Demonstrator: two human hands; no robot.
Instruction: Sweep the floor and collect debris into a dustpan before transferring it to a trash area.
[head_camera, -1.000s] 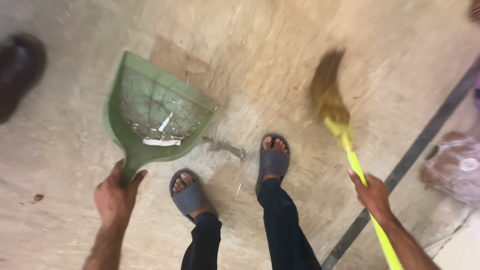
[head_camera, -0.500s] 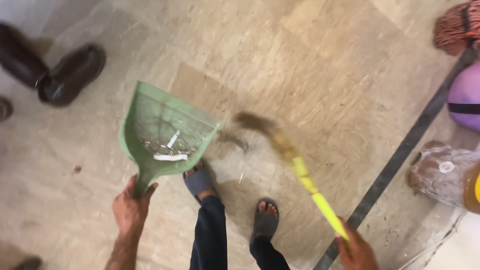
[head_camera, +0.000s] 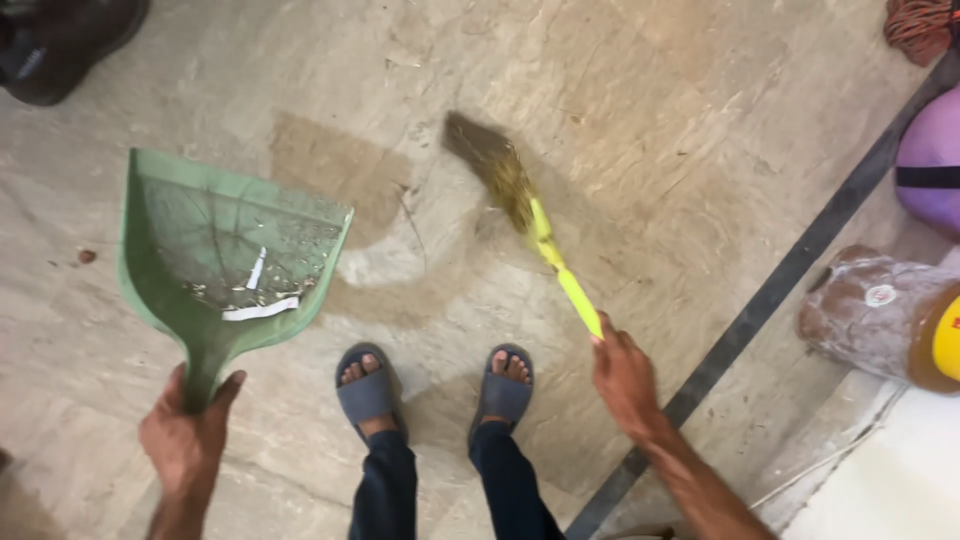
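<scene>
Fingers of the right hand (head_camera: 625, 378) are wrapped tight round the yellow handle of a broom (head_camera: 540, 235), whose long axis runs from those fingers up and to the left, the brown bristles pointing away and blurred. Fingers of the left hand (head_camera: 188, 432) are closed round the stem of a green dustpan (head_camera: 225, 255); its open mouth faces away from them, up and right, with scraps of paper and grit lying inside. Just beyond the right fingers the broom handle's lower end is hidden in the palm.
</scene>
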